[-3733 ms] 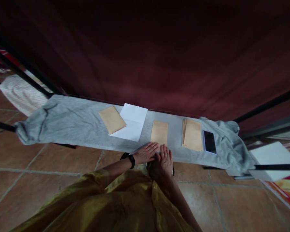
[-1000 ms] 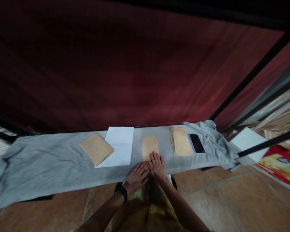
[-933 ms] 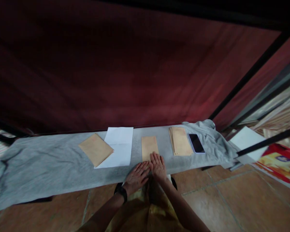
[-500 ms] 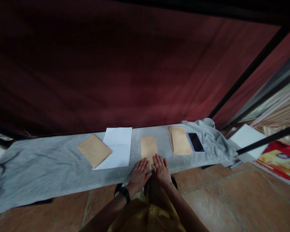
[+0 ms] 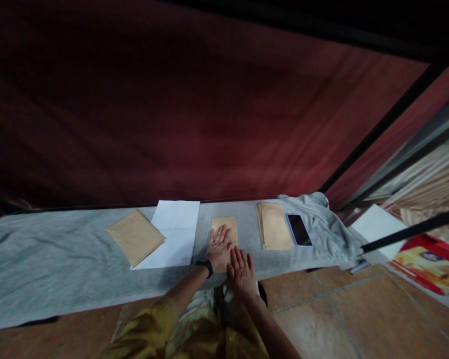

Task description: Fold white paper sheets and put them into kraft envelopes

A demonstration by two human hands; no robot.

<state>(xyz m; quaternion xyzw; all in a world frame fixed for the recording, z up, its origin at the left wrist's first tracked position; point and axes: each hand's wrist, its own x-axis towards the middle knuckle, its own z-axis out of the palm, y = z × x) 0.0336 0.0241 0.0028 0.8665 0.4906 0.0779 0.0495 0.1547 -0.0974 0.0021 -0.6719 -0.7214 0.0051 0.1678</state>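
A single brown paper envelope (image 5: 224, 221) lies upright in front of me on the grey cloth. My left hand (image 5: 219, 246), with a dark band on its wrist, lies flat over the envelope's middle, fingers outstretched. Close beside it, my right hand (image 5: 242, 269) rests flat at the envelope's lower right edge, fingers extended. Between them they hide much of the envelope's lower half. To the left, a stack of brown envelopes (image 5: 135, 237) partly covers some white paper sheets (image 5: 175, 232). On the right is another slightly fanned stack of brown envelopes (image 5: 275, 227).
A phone (image 5: 300, 230) lies right of the right-hand stack. Grey cloth (image 5: 78, 259) covers the long narrow surface and bunches at its right end. A dark red curtain (image 5: 194, 124) hangs behind. Dark metal bars (image 5: 381, 129) and a red printed box (image 5: 434, 264) are at right.
My left hand has slid forward from the envelope's near end onto its middle. My right hand stays near the lower edge. The view has shifted slightly.
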